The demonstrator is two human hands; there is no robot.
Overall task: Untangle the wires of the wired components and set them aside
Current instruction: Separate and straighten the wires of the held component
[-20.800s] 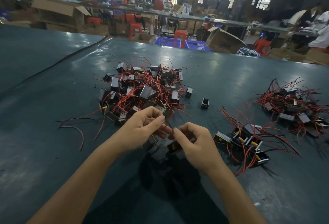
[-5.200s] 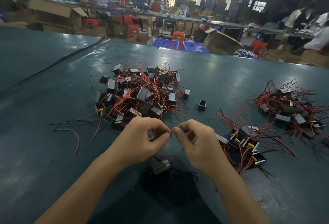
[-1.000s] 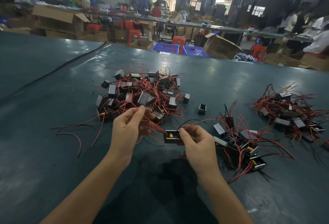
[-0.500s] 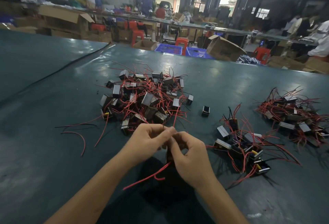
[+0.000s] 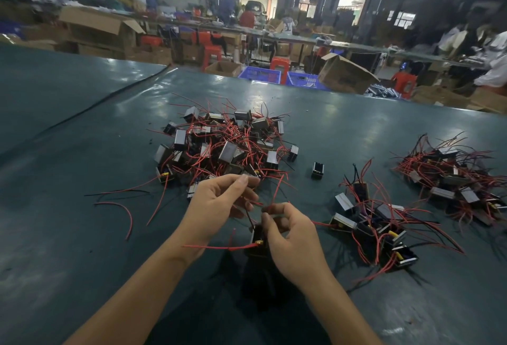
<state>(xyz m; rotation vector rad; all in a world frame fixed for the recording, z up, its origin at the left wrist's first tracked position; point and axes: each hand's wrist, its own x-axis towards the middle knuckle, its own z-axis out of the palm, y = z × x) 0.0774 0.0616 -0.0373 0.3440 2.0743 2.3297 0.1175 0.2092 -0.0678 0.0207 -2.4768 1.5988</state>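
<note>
A tangled heap of small black and metal components with red and black wires [image 5: 225, 147] lies on the dark green table [image 5: 82, 235] ahead of me. One black component with a yellow mark [image 5: 258, 240] hangs between my hands above the table. My right hand [image 5: 290, 237] pinches a red wire of it between thumb and forefinger. My left hand [image 5: 216, 204] is raised beside it with its fingers curled around thin red and black wires. A long red wire [image 5: 214, 247] trails left from the component.
Two sorted groups of components lie to the right, a near group [image 5: 375, 224] and a far group [image 5: 455, 180]. A single black component [image 5: 318, 170] sits alone between the piles. Loose red wires [image 5: 123, 207] lie at the left. Boxes, crates and people fill the background.
My hands have drawn slightly apart, the left one rising. The black component now hangs in plain view below my right thumb, and its red wire stretches out to the left.
</note>
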